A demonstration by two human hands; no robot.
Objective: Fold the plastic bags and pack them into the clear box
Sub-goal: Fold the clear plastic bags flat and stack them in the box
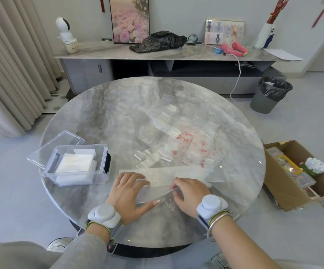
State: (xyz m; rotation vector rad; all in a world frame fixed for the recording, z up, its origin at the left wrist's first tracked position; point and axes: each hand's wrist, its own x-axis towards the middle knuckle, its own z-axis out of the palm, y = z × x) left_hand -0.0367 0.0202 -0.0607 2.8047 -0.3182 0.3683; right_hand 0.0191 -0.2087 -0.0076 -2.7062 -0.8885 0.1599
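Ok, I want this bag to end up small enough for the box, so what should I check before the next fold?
1. Left hand presses the bag flat on the table: ok.
2. Right hand pinches the bag's raised edge: ok.
3. Edges lined up: cannot tell, the film is clear.
4. Clear box open, lid off and lying behind it: ok.
5. Room above the folded bags in the box: looks ok, the stack seems to sit below the rim.
6. Loose bags apart from this one: cannot tell.
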